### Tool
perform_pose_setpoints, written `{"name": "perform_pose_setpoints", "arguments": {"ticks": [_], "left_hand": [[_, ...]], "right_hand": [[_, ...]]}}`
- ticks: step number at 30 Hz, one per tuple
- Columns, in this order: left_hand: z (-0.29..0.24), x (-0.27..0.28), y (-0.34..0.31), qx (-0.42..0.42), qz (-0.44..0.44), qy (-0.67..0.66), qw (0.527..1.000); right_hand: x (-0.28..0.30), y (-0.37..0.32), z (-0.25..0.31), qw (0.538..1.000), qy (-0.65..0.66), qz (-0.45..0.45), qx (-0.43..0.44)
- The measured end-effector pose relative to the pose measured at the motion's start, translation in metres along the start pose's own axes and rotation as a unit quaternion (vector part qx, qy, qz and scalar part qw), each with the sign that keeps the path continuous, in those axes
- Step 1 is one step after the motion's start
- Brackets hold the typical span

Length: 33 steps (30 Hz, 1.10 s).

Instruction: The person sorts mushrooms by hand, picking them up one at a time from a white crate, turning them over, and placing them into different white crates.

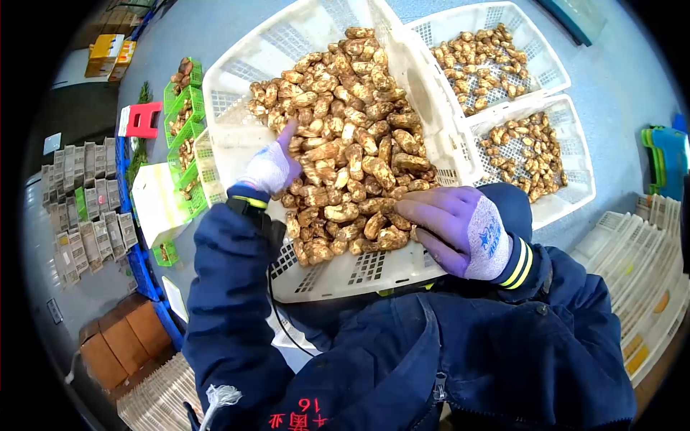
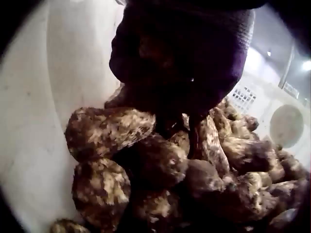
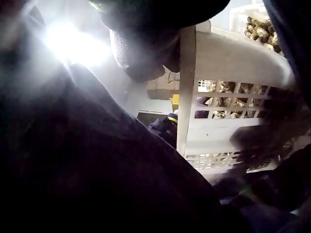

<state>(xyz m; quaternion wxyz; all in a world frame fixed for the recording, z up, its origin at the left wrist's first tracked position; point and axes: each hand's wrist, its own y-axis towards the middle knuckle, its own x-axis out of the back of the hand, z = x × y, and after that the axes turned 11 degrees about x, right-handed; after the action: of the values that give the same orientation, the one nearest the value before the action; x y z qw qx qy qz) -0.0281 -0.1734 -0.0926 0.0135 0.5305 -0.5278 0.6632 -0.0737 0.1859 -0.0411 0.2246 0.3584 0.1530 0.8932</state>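
Note:
A large white crate (image 1: 431,108) in front of me holds a heap of stubby, brown-and-cream mushrooms (image 1: 345,144). My left hand (image 1: 272,167), in a purple-palmed glove, reaches over the heap's left edge with a finger extended onto it. In the left wrist view the dark glove (image 2: 180,58) comes down right at the mushrooms (image 2: 112,131), its fingertips hidden. At the crate's near right side, my gloved right hand (image 1: 460,226) lies across the rim, its fingers stretched over the nearest mushrooms. The crate's slotted wall (image 3: 228,131) shows in the right wrist view below that hand.
Two smaller white baskets (image 1: 503,108) with more mushrooms stand on the floor beyond the crate, to the right. Green baskets (image 1: 180,144), a red stool (image 1: 142,119) and a white box (image 1: 154,201) are at left. Stacked white crates (image 1: 640,273) rise at right.

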Motion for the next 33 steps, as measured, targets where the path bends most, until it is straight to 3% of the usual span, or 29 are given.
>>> {"name": "perform_pose_setpoints", "arguments": {"ticks": [2,4,5,6,8,10,12,13,14,15,16,17,18,20,24,26,29,32,33], "left_hand": [[-0.027,-0.003,-0.052,-0.034,0.056,-0.021,0.998],[-0.016,-0.037,-0.071,-0.153,0.016,-0.031,0.988],[-0.016,-0.048,-0.081,-0.153,-0.022,0.011,0.988],[-0.032,-0.045,-0.098,-0.115,0.009,0.045,0.992],[-0.048,-0.038,-0.121,-0.171,0.016,-0.018,0.985],[-0.057,-0.035,-0.13,-0.334,0.046,-0.11,0.935],[-0.064,-0.003,-0.13,-0.224,0.147,-0.063,0.961],[-0.042,0.002,-0.103,-0.285,0.047,-0.058,0.956],[-0.028,0.001,-0.068,-0.273,-0.111,-0.08,0.952],[-0.043,0.023,-0.061,-0.076,-0.118,-0.144,0.98],[-0.032,0.033,-0.03,0.0,-0.107,-0.151,0.983],[-0.02,0.032,0.0,0.016,-0.109,-0.112,0.988],[0.012,0.012,0.049,-0.027,-0.138,-0.016,0.99],[-0.013,0.002,0.048,0.057,-0.144,0.056,0.986],[-0.002,-0.025,0.067,0.065,-0.137,-0.056,0.987],[0.005,-0.026,0.066,0.111,-0.065,-0.106,0.986],[0.006,-0.023,0.06,0.078,-0.017,-0.136,0.987],[-0.008,-0.026,0.035,0.065,-0.057,-0.08,0.993],[0.005,-0.039,0.044,0.02,-0.11,-0.09,0.99]], "right_hand": [[0.001,0.0,0.001,1.0,-0.001,-0.005,0.0],[0.002,0.001,0.003,1.0,-0.006,-0.006,-0.002],[0.002,0.001,0.004,1.0,-0.013,0.002,-0.004],[0.002,0.001,0.003,1.0,-0.02,0.006,-0.007],[0.002,0.0,0.005,0.999,-0.031,0.016,-0.011],[0.002,0.001,0.004,0.999,-0.029,0.024,-0.012],[0.001,-0.001,0.004,0.999,-0.027,0.03,-0.018],[0.0,-0.002,0.003,1.0,-0.014,0.017,-0.012],[0.001,-0.002,0.003,1.0,-0.015,0.02,-0.016],[0.001,-0.001,0.004,0.999,-0.016,0.022,-0.019],[0.001,-0.001,0.004,0.999,-0.017,0.023,-0.022],[-0.002,-0.002,0.002,1.0,-0.018,0.011,-0.012],[-0.002,-0.002,0.0,1.0,-0.016,0.01,-0.006],[-0.002,-0.003,-0.002,1.0,-0.011,0.01,0.002],[-0.002,-0.003,-0.001,1.0,-0.001,0.005,-0.006],[-0.001,-0.002,0.0,1.0,0.01,0.003,-0.006],[0.002,0.0,0.002,1.0,-0.005,0.005,-0.006],[0.001,-0.001,0.003,1.0,-0.016,-0.002,-0.004],[0.0,-0.002,0.004,1.0,-0.021,0.005,-0.015]]}}
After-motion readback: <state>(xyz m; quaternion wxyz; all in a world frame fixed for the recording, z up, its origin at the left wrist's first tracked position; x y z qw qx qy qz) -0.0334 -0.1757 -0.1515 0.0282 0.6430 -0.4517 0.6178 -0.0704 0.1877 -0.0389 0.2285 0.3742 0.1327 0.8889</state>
